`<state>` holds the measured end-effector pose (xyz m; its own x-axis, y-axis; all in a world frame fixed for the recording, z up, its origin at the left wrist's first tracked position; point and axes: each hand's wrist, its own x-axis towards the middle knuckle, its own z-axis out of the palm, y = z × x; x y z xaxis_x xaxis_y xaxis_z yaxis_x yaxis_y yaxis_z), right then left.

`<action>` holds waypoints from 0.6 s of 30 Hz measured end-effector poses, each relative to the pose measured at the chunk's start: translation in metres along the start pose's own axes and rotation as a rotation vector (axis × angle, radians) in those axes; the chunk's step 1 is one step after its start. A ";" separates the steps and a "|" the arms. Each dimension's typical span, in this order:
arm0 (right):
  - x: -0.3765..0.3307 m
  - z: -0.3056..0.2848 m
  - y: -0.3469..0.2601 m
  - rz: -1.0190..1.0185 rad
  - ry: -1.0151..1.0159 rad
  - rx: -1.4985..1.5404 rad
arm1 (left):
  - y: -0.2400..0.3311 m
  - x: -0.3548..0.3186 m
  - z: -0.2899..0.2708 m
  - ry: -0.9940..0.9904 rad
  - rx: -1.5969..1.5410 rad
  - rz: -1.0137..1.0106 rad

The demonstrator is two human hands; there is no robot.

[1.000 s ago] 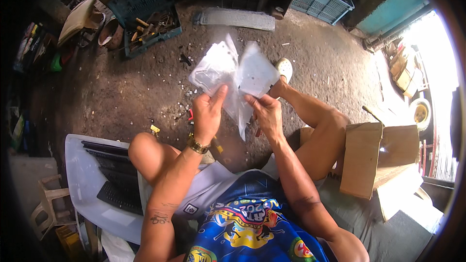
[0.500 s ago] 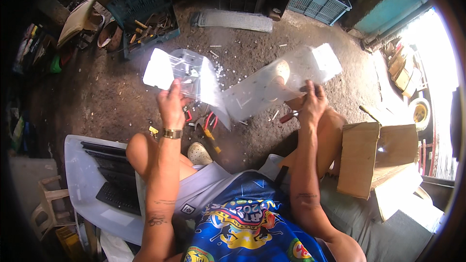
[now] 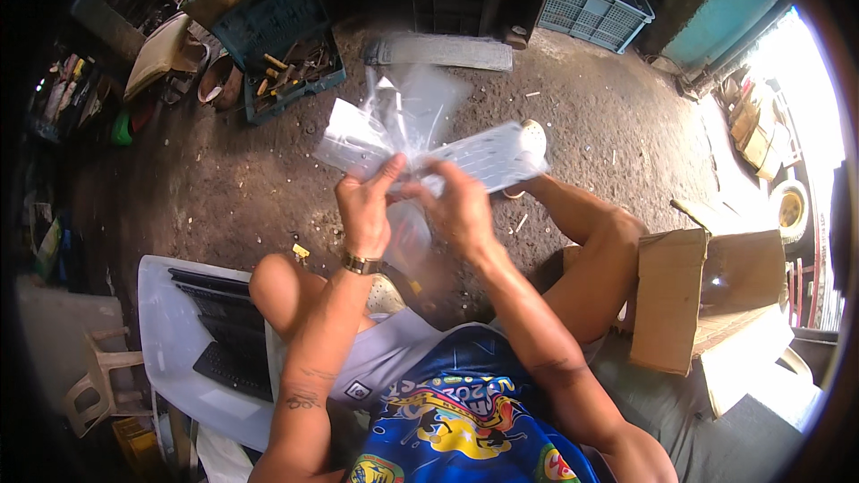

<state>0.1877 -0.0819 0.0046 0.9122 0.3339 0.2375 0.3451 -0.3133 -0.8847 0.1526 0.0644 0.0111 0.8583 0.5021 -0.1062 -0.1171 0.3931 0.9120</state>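
Note:
Clear, shiny plastic sheeting is bunched up in front of me, with crumpled flaps fanning out to both sides and upward. Whether it is one piece or two I cannot tell. My left hand pinches the gathered part, thumb and fingers closed on it. Close beside it, my right hand grips the same bunch, its fingers smeared a little by motion. A loose see-through end hangs below the hands. Red shapes on the ground show blurred through that end.
A tool case with hand tools lies at the far left, a long pale strip at the back. Blue crate stands far right. An opened cardboard box is at my right, a white panel with dark slots at my left.
My hands have come together from far apart, the right moving left and the left slightly right. The plastic, spread flat to both sides before, is now gathered between them.

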 end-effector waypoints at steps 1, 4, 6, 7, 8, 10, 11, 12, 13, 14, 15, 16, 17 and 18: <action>-0.001 0.012 -0.002 0.056 -0.006 0.011 | -0.001 -0.003 0.001 -0.035 0.016 -0.001; -0.002 0.027 0.002 0.252 -0.035 0.211 | -0.004 -0.006 -0.005 -0.105 0.075 -0.003; -0.001 0.018 0.012 0.329 -0.022 0.298 | -0.007 -0.007 -0.008 -0.198 0.053 0.006; 0.000 0.011 0.018 0.357 -0.049 0.326 | -0.009 -0.007 -0.011 -0.211 0.136 0.024; 0.001 0.004 0.024 0.376 -0.078 0.362 | -0.012 -0.006 -0.011 -0.208 0.136 0.030; 0.002 -0.011 0.033 0.389 -0.137 0.457 | -0.015 -0.004 -0.012 -0.207 0.134 0.045; 0.003 -0.016 0.037 0.416 -0.126 0.476 | -0.016 -0.002 -0.013 -0.213 0.123 0.029; 0.003 -0.021 0.041 0.420 -0.079 0.437 | -0.018 -0.001 -0.013 -0.190 0.159 0.008; 0.004 -0.024 0.045 0.389 0.015 0.452 | -0.019 0.000 -0.014 -0.166 0.190 -0.002; 0.003 -0.025 0.048 0.364 0.049 0.486 | -0.021 0.001 -0.014 -0.163 0.220 -0.022; 0.004 -0.028 0.052 0.421 0.144 0.425 | -0.023 0.002 -0.014 -0.139 0.283 -0.011; 0.002 -0.028 0.055 0.430 0.182 0.387 | -0.025 0.002 -0.015 -0.137 0.344 -0.009; 0.003 -0.029 0.060 0.410 0.126 0.339 | -0.028 0.003 -0.016 -0.096 0.425 -0.013; 0.003 -0.030 0.065 0.388 0.167 0.252 | -0.030 0.004 -0.018 -0.128 0.366 -0.025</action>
<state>0.2193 -0.1285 -0.0400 0.9929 0.0822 -0.0857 -0.0723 -0.1544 -0.9854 0.1503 0.0682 -0.0238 0.9169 0.3861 -0.1010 0.0709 0.0914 0.9933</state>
